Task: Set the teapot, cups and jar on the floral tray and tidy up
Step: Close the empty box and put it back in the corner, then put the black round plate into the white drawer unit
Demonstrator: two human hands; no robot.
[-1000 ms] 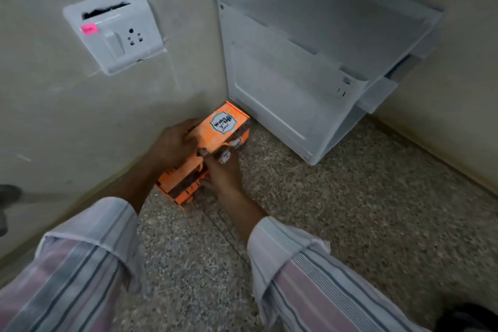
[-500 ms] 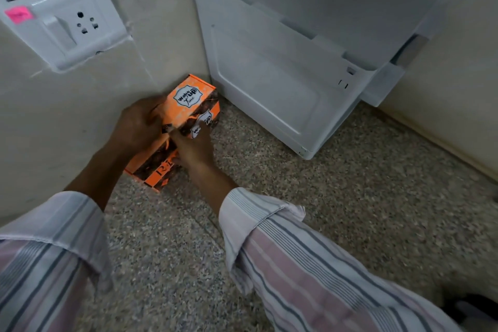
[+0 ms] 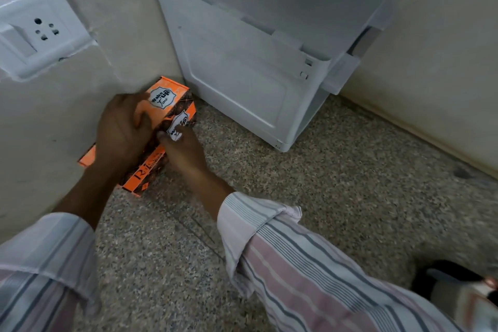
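While resting on speckled floor (image 3: 310,197) against wall (image 3: 67,116), beside white plastic cabinet (image 3: 242,67): orange box (image 3: 172,100) grasped by left hand (image 3: 121,129) on top, right hand (image 3: 186,148) on side.

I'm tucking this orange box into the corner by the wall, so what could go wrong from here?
Two risks. The orange box sits in a narrow gap between the wall and the white plastic crate; pushing it further could pinch the left hand against the wall. The right hand presses only on the box's near side, so the box might tip or skid on the speckled floor and knock the crate.
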